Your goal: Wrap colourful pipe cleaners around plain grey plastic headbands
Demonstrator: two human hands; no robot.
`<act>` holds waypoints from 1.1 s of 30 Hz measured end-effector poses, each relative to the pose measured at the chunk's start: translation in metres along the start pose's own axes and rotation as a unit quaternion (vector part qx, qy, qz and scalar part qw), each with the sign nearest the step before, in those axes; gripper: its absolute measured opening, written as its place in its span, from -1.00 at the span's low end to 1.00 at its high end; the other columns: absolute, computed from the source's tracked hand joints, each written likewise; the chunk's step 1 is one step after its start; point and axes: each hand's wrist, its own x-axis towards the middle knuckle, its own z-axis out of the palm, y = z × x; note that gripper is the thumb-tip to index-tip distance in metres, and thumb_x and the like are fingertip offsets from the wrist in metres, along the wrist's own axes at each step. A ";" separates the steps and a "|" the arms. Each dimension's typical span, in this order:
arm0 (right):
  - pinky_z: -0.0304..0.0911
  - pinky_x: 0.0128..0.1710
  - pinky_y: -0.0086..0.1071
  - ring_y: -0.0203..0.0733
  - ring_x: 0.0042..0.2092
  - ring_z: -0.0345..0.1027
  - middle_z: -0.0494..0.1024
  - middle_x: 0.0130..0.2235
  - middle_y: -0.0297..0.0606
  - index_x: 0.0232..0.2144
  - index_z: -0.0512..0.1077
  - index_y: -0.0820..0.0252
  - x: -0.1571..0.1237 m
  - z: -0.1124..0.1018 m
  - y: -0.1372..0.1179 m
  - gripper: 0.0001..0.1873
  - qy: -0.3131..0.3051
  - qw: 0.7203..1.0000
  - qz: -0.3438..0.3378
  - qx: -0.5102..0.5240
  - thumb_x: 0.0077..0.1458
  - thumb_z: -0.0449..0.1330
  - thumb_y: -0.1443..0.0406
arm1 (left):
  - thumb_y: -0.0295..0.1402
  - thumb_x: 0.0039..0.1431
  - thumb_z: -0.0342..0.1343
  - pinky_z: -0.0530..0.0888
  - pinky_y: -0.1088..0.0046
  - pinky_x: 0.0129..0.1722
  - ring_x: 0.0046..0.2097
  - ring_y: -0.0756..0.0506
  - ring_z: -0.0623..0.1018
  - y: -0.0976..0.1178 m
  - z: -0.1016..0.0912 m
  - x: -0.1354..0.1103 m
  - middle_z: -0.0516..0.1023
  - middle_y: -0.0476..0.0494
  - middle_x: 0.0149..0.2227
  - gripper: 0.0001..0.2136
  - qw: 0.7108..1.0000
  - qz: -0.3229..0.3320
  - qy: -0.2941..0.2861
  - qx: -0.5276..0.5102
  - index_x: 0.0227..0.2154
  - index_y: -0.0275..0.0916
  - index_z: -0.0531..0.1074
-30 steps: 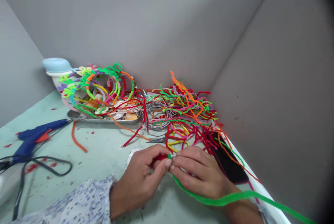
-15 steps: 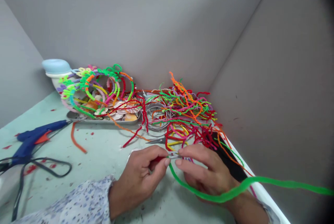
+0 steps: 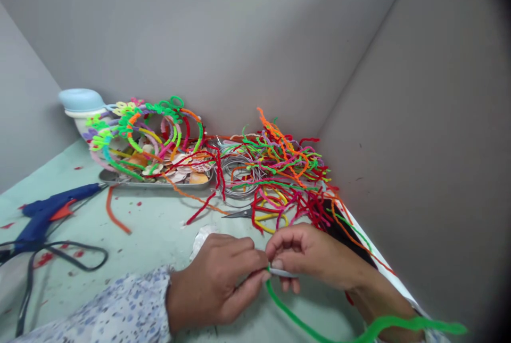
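Between the fingertips of both hands is a thin grey wire band [image 3: 285,272], only partly visible. My left hand [image 3: 223,279] is closed, its thumb and forefinger pinching a fuzzy green pipe cleaner [image 3: 285,313] where it meets the band. The long end of the pipe cleaner curves down from there and runs right, in front of my right forearm. My right hand [image 3: 315,255] is closed at thumb and forefinger on the grey band, close beside the left fingertips. Its other fingers curl below, and the far part of the band is hidden by the hands.
A blue glue gun [image 3: 48,212] with its cord lies at left. Behind are a metal tray [image 3: 159,185] of shells with colourful pipe-cleaner rings [image 3: 133,138], a lidded cup [image 3: 82,102], a wire coil [image 3: 239,194], a pile of pipe cleaners [image 3: 287,159] and scissors [image 3: 241,214].
My left hand has shifted slightly right and down. My right hand has turned, with its fingers now pinched by the left fingertips. The green pipe cleaner's free end has swung lower and left.
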 end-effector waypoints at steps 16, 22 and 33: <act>0.27 -0.63 -0.65 -0.49 -0.68 0.31 0.49 -0.62 -0.50 -0.41 0.51 0.22 0.004 0.001 0.010 -0.76 -0.112 0.990 0.083 0.013 -0.02 0.05 0.49 | -0.41 0.23 -0.02 0.14 0.37 -0.55 -0.54 -0.04 0.32 -0.001 0.004 0.000 0.37 -0.01 -0.56 -0.91 0.987 0.125 0.002 0.099 -0.30 -0.25 0.38; 0.20 -0.67 -0.67 -0.50 -0.67 0.34 0.55 -0.53 -0.44 -0.34 0.45 0.22 0.004 0.002 0.010 -0.86 -0.067 0.996 0.052 0.009 0.09 0.08 0.41 | -0.43 0.23 -0.01 0.19 0.40 -0.49 -0.49 -0.04 0.37 -0.002 0.008 -0.005 0.43 -0.03 -0.49 -0.90 0.994 0.077 0.026 0.069 -0.20 -0.25 0.32; 0.30 -0.51 -0.56 -0.31 -0.37 0.47 0.58 -0.38 -0.31 -0.26 0.54 0.21 0.000 0.016 -0.002 -0.80 0.103 0.994 -0.028 0.029 0.07 0.24 0.24 | -0.50 0.20 0.01 0.22 0.42 -0.43 -0.45 -0.04 0.38 -0.002 0.011 -0.007 0.44 -0.03 -0.45 -0.85 0.998 0.013 0.065 0.024 -0.18 -0.22 0.30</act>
